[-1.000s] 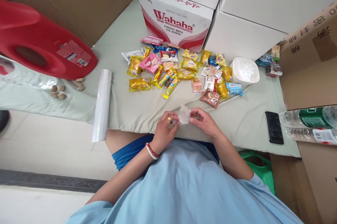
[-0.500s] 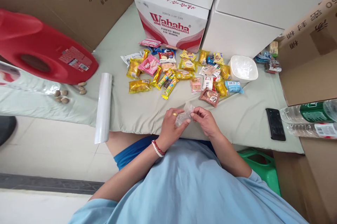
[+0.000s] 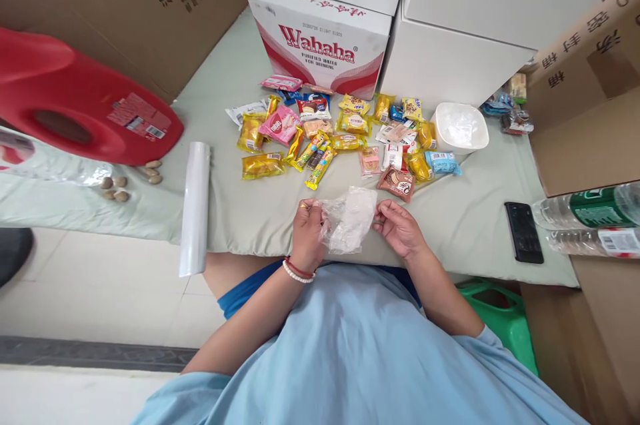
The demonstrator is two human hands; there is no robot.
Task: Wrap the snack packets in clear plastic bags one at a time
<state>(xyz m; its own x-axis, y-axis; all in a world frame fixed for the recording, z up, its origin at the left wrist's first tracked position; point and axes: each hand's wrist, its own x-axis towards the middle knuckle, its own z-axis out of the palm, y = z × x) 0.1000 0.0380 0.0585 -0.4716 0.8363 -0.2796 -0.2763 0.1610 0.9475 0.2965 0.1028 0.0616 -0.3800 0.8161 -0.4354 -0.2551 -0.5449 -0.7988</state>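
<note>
A clear, crinkled plastic bag (image 3: 353, 220) is spread between my two hands, over the front edge of the cloth-covered surface (image 3: 260, 225). My left hand (image 3: 309, 233) grips its left side, fingers closed on the film. At the right edge, my right hand (image 3: 399, 227) pinches the film between thumb and fingers. Just beyond the bag lies a brown wafer packet (image 3: 397, 183), at the near side of a spread of wrapped snacks. Among them are yellow stick packets (image 3: 321, 166), a pink packet (image 3: 281, 124) and a light blue packet (image 3: 443, 163).
A white bowl (image 3: 461, 128) with clear plastic in it stands right of the snacks. Leftward are a plastic roll (image 3: 195, 208), a red jug (image 3: 95, 105) and several nuts (image 3: 120, 196). A phone (image 3: 524, 232) and bottles (image 3: 595, 208) lie right. A water carton (image 3: 320, 38) stands behind.
The bag was bunched up small between my fingers and is now opened out wide. My hands have moved apart, the left one further left. The view has shifted slightly.
</note>
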